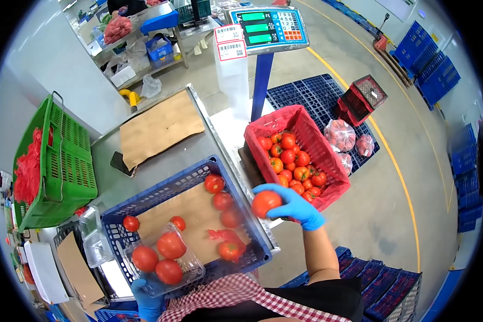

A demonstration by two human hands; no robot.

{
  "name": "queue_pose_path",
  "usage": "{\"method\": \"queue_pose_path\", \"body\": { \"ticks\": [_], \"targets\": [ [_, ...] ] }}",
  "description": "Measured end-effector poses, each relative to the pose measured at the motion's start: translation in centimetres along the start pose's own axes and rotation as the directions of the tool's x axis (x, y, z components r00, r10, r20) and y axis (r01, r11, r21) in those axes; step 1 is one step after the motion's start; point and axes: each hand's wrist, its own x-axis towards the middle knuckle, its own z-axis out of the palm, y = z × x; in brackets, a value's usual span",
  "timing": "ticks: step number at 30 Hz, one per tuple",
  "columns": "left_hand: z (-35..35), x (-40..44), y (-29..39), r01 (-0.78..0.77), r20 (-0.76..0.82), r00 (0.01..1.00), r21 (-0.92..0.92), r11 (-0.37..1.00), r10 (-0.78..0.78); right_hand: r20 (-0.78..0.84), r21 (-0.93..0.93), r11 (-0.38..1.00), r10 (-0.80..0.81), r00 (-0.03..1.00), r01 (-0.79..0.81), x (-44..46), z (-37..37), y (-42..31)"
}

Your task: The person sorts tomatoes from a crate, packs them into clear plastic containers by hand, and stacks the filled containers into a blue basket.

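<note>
My right hand (pixel 299 208), in a blue glove, grips a tomato (pixel 266 204) in the air between the blue crate (pixel 216 162) and the red-lined crate (pixel 327 147). My left hand (pixel 149 301), also gloved, is at the near corner of a clear plastic container (pixel 194 272) and appears to hold its edge; some fingers are hidden. Three tomatoes (pixel 172 245) lie in that container, which rests over the blue crate's near-left part. Loose tomatoes (pixel 214 183) lie on cardboard inside the blue crate, one with red netting (pixel 226 236) around it. Many tomatoes fill the red-lined crate.
A scale display (pixel 268 28) stands on a blue post ahead. On the metal table are brown cardboard (pixel 161 127), a phone (pixel 122 163) and a green crate (pixel 70 161) with red netting. Empty clear containers (pixel 95 239) sit left. Bagged tomatoes (pixel 339 135) lie on a blue pallet (pixel 300 94).
</note>
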Motion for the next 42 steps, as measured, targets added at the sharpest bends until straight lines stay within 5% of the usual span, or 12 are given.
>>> {"method": "queue_pose_path", "body": {
  "ticks": [5,8,11,21,24,27,28,31,32,37,40,42],
  "targets": [
    [-0.5,-0.7,-0.2,-0.012,0.019,1.0,-0.008,1.0,0.012,0.146,-0.267,0.932,-0.211,0.967,0.244,1.3,5.6,-1.2],
    [-1.6,-1.3,-0.7,-0.014,-0.024,1.0,-0.023,1.0,0.013,0.287,-0.814,0.47,-0.186,0.94,0.341,2.7,9.3,-0.4],
    [-3.2,-1.7,-1.1,-0.033,-0.035,0.999,-0.057,0.998,0.031,0.41,-0.862,0.27,-0.123,0.904,0.428,4.5,11.5,3.0],
    [-3.8,-2.7,-1.3,-0.067,-0.085,0.994,-0.061,0.996,0.062,0.381,-0.869,0.23,-0.255,0.889,0.438,8.1,13.4,7.6],
    [-6.2,-3.2,-1.7,-0.108,-0.077,0.989,0.247,0.963,0.13,0.303,-0.901,0.274,-0.158,0.94,0.337,8.5,14.3,8.1],
    [-3.5,-2.2,-1.6,-0.142,-0.05,0.987,0.185,0.972,0.154,0.21,-0.921,0.314,-0.097,0.973,0.23,7.4,14.2,6.3],
    [-5.9,-1.8,-2.9,-0.193,-0.121,0.955,0.432,0.881,0.269,0.197,-0.801,0.553,-0.116,0.974,0.228,7.0,14.1,5.0],
    [-2.9,-0.9,-1.1,-0.066,-0.064,0.994,0.342,0.937,0.093,0.248,-0.22,0.964,-0.09,0.965,0.147,4.4,13.8,1.6],
    [-1.5,-0.2,-0.6,0.023,-0.003,1.0,0.027,0.999,-0.023,0.326,-0.04,0.996,-0.06,0.943,0.077,3.3,14.1,1.2],
    [5.5,2.5,1.4,-0.022,0.187,0.981,0.337,0.941,-0.044,0.345,0.302,0.941,0.04,0.938,-0.151,0.4,11.4,-2.0],
    [10.4,3.5,2.7,-0.113,0.24,0.969,0.632,0.766,-0.055,0.202,0.612,0.787,-0.059,0.978,-0.079,-0.4,9.1,-1.2],
    [11.3,4.0,2.4,-0.229,0.299,0.95,0.485,0.844,0.086,-0.042,0.798,0.6,-0.03,0.999,0.052,-1.3,8.1,-0.6]
  ]
}}
